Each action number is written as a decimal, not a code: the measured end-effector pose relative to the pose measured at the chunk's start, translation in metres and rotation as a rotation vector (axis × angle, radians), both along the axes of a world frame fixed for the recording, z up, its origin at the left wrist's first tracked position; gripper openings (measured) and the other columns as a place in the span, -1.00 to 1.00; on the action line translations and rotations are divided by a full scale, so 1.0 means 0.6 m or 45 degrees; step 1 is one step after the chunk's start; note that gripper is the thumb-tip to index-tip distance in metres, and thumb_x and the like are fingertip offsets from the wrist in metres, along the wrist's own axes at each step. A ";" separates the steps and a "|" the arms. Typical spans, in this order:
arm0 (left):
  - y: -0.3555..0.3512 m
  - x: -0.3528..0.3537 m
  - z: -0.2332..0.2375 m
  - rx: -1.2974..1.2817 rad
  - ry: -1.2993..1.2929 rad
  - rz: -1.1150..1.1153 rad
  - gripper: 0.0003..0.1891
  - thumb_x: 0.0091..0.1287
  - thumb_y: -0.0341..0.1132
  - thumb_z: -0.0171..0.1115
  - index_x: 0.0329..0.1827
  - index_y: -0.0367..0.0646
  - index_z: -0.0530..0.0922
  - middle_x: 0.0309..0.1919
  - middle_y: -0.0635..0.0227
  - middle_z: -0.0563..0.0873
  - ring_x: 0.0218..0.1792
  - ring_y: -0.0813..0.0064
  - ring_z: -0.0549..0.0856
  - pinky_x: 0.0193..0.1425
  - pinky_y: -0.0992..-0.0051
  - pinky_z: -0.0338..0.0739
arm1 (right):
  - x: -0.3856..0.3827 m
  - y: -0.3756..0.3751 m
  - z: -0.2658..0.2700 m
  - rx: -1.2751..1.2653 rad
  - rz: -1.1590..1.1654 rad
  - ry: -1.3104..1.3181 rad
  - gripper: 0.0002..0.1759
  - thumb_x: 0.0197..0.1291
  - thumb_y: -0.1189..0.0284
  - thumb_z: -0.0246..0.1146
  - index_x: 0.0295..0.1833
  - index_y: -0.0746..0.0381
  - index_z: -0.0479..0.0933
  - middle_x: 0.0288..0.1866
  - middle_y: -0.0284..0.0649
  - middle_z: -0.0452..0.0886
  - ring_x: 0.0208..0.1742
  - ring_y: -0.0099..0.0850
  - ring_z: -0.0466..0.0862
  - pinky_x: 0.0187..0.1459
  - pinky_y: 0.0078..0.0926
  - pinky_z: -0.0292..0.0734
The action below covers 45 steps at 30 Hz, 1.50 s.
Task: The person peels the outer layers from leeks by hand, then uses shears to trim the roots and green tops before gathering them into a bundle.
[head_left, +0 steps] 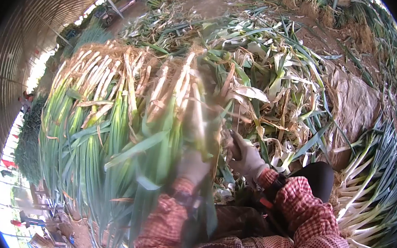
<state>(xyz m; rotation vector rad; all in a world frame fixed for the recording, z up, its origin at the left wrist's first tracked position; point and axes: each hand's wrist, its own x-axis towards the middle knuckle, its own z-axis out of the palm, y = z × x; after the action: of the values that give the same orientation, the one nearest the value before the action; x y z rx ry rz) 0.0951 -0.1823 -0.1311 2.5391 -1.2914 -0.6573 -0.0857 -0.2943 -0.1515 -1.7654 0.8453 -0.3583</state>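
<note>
The left hand (192, 166) clenches a blurred onion bunch (186, 103) above the knees; the right hand (248, 158), fisted beside it, grips something unclear; the stacked pile (89, 113) at the ground's left suggests much done, the loose heap (279, 79) beyond remaining.

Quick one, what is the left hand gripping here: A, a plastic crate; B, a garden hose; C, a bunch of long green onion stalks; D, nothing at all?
C: the gloved left hand is closed around a bunch of green onions, with the pale ends pointing away from the person.
</note>
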 end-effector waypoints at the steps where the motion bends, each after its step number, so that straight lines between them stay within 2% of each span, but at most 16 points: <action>1: -0.005 -0.014 -0.017 0.085 0.000 -0.067 -0.52 0.27 0.08 0.33 -0.10 -0.23 0.69 -0.17 -0.04 0.78 -0.05 0.01 0.77 0.05 0.11 0.64 | 0.005 0.000 0.001 -0.104 0.088 -0.031 0.10 -0.10 0.42 0.42 0.62 0.28 0.11 -0.05 0.02 0.67 -0.10 -0.24 0.69 0.01 -0.34 0.60; 5: 0.025 -0.109 -0.063 0.034 -0.283 -0.270 -0.62 0.34 0.01 0.27 -0.13 -0.18 0.71 -0.17 0.02 0.79 -0.04 0.07 0.78 -0.04 0.11 0.67 | 0.030 -0.019 0.046 -0.065 0.229 0.139 0.12 -0.11 0.41 0.43 0.63 0.27 0.09 -0.08 0.00 0.71 -0.11 -0.20 0.73 0.00 -0.36 0.63; 8: 0.008 -0.041 -0.049 0.360 -0.364 -0.607 -0.67 0.40 -0.07 0.20 -0.07 -0.15 0.68 -0.18 0.03 0.78 -0.10 0.06 0.78 -0.09 0.14 0.67 | 0.047 -0.042 0.064 0.033 0.042 0.193 0.12 -0.08 0.41 0.44 0.63 0.30 0.07 -0.07 -0.01 0.72 -0.10 -0.21 0.75 -0.04 -0.39 0.65; 10: 0.000 0.049 -0.037 -0.146 -0.573 -0.146 -0.75 0.38 -0.16 0.17 -0.03 -0.11 0.57 -0.18 0.09 0.71 -0.17 0.08 0.74 -0.16 0.12 0.62 | 0.037 -0.014 0.064 0.104 0.331 0.069 -0.04 -0.01 0.37 0.40 0.56 0.18 0.19 -0.09 0.10 0.71 -0.04 -0.02 0.77 -0.01 -0.17 0.66; 12: -0.020 0.094 -0.015 -0.120 -0.844 -0.110 -0.78 0.42 -0.27 0.15 0.01 -0.17 0.60 -0.10 0.12 0.75 -0.20 0.17 0.76 -0.12 0.24 0.67 | 0.047 0.031 0.005 -0.157 0.506 -0.133 0.06 -0.05 0.36 0.42 0.61 0.24 0.11 -0.02 0.12 0.69 0.02 0.01 0.74 0.05 -0.19 0.64; 14: -0.047 0.138 -0.052 -0.019 -1.022 -0.043 -0.77 0.43 -0.26 0.17 0.01 -0.19 0.60 -0.10 0.10 0.74 -0.19 0.16 0.77 -0.08 0.24 0.69 | 0.064 0.042 -0.004 -0.014 0.537 -0.002 0.10 -0.04 0.39 0.42 0.63 0.26 0.04 0.04 0.15 0.68 0.07 0.02 0.72 0.09 -0.18 0.63; 20: -0.094 0.171 -0.006 0.486 -0.569 0.152 -0.75 0.38 -0.32 0.25 0.05 -0.21 0.63 0.02 -0.01 0.77 0.06 0.13 0.78 0.04 0.24 0.71 | 0.197 -0.068 -0.023 0.156 0.160 -0.044 0.05 -0.01 0.48 0.41 0.62 0.21 0.06 -0.01 0.08 0.70 0.00 -0.08 0.74 0.08 -0.28 0.65; 25: -0.039 0.233 -0.013 -0.060 0.988 0.385 -0.35 0.45 -0.06 0.29 0.40 -0.42 0.44 0.20 -0.03 0.67 0.13 0.23 0.70 0.17 0.34 0.63 | 0.048 0.012 0.017 -0.030 0.328 -0.205 0.09 -0.07 0.44 0.41 0.62 0.28 0.06 -0.07 0.11 0.68 -0.03 -0.03 0.74 0.03 -0.19 0.61; 29: 0.000 0.186 -0.150 -0.364 0.788 0.583 -0.37 0.48 -0.04 0.25 0.35 -0.47 0.47 0.24 -0.02 0.64 0.19 0.24 0.64 0.35 0.35 0.50 | -0.052 0.099 0.033 0.178 0.387 -0.095 0.08 -0.02 0.40 0.41 0.63 0.34 0.05 0.16 0.21 0.62 0.16 -0.04 0.70 0.17 -0.25 0.57; 32: 0.016 0.228 -0.283 -0.691 0.658 0.739 -0.64 0.55 -0.09 0.21 0.02 -0.28 0.65 -0.29 0.34 0.75 -0.36 0.50 0.66 -0.21 0.50 0.60 | -0.058 0.114 0.039 0.156 0.424 -0.031 0.09 -0.06 0.40 0.36 0.62 0.34 0.04 0.04 0.22 0.66 0.09 0.06 0.71 0.13 -0.17 0.58; 33: 0.021 0.225 -0.257 -0.611 0.773 0.698 -0.62 0.58 -0.08 0.13 -0.04 -0.28 0.65 -0.31 0.30 0.75 -0.37 0.50 0.67 -0.23 0.51 0.59 | -0.053 0.118 0.037 0.082 0.445 -0.036 0.09 -0.08 0.40 0.35 0.62 0.34 0.04 -0.02 0.23 0.68 0.06 0.11 0.71 0.12 -0.14 0.59; 36: 0.010 0.237 -0.282 -0.518 0.124 0.564 -0.59 0.59 -0.08 0.08 -0.09 -0.33 0.63 -0.38 0.26 0.73 -0.44 0.45 0.67 -0.29 0.47 0.58 | -0.032 0.106 0.019 0.081 0.388 -0.063 0.08 -0.08 0.40 0.34 0.61 0.35 0.06 0.01 0.23 0.67 0.08 0.10 0.70 0.12 -0.14 0.58; 38: -0.006 0.188 -0.186 -0.513 0.543 0.708 -0.56 0.56 -0.10 0.04 -0.10 -0.40 0.65 -0.28 0.01 0.72 -0.29 0.17 0.66 -0.14 0.28 0.57 | -0.025 0.092 0.048 0.109 0.429 -0.017 0.08 -0.09 0.40 0.34 0.60 0.35 0.07 -0.01 0.21 0.68 0.06 0.10 0.71 0.11 -0.14 0.59; 41: -0.002 0.204 -0.226 -0.410 0.307 0.724 -0.51 0.50 -0.07 0.03 -0.15 -0.43 0.66 -0.13 -0.26 0.71 -0.06 -0.24 0.67 0.06 0.06 0.55 | -0.030 0.088 0.049 0.091 0.481 0.008 0.05 -0.09 0.41 0.33 0.59 0.32 0.09 -0.07 0.18 0.69 0.02 0.10 0.71 0.09 -0.15 0.60; 44: -0.005 0.179 -0.212 -0.447 0.157 0.705 -0.50 0.56 -0.06 0.07 -0.12 -0.46 0.66 -0.37 0.03 0.74 -0.38 0.22 0.64 -0.17 0.22 0.56 | 0.011 0.062 0.040 -0.003 0.366 0.037 0.03 -0.05 0.42 0.33 0.59 0.29 0.08 -0.08 0.17 0.69 0.02 0.09 0.71 0.07 -0.14 0.60; 45: -0.006 0.173 -0.187 -0.360 0.089 0.646 -0.51 0.55 -0.07 0.08 -0.11 -0.47 0.66 -0.33 -0.04 0.75 -0.31 0.22 0.67 -0.12 0.22 0.58 | 0.039 0.044 0.046 0.080 0.365 0.069 0.10 -0.09 0.41 0.40 0.63 0.23 0.07 -0.03 0.14 0.68 0.01 0.04 0.72 0.07 -0.14 0.62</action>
<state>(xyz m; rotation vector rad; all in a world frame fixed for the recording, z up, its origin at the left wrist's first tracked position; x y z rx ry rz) 0.1990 -0.1857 -0.2431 2.4303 -0.6174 -0.4134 -0.0625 -0.2681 -0.1241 -1.8135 0.6223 -0.0951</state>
